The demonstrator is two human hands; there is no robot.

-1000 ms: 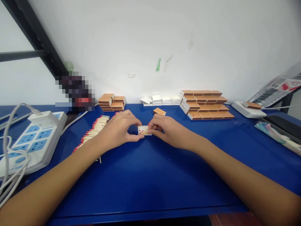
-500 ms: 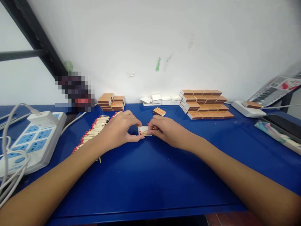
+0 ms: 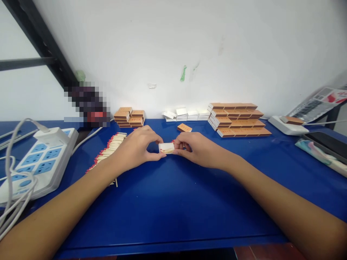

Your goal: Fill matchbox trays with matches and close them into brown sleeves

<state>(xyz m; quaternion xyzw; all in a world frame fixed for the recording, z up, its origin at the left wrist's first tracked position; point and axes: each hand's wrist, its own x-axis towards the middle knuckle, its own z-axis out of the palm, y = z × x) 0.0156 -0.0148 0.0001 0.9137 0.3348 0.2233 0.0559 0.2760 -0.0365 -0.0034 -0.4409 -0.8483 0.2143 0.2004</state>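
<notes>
A small white matchbox tray (image 3: 167, 146) lies between my hands, tilted toward me, with a few matches (image 3: 168, 151) along its near side. My left hand (image 3: 137, 144) pinches its left end between thumb and fingers. At the other end, the thumb and curled fingers of my right hand (image 3: 196, 146) close on the tray. Some red match heads show behind the tray and by the right fingers, partly hidden. A spread of red-headed matches (image 3: 110, 150) lies beside my left forearm, which covers part of it. One closed matchbox (image 3: 184, 128) sits beyond my right hand.
Against the wall stand a small matchbox stack (image 3: 129, 117), white trays (image 3: 187, 114) and a larger stepped stack (image 3: 238, 121). A power strip (image 3: 40, 159) with cables is on the blue table (image 3: 168, 209) at left. On the right are a white adapter (image 3: 287, 126) and a phone (image 3: 329, 146).
My right fingertips have shifted from over the matches inside the tray to its right end, so more of the matches shows. The left hand keeps its hold.
</notes>
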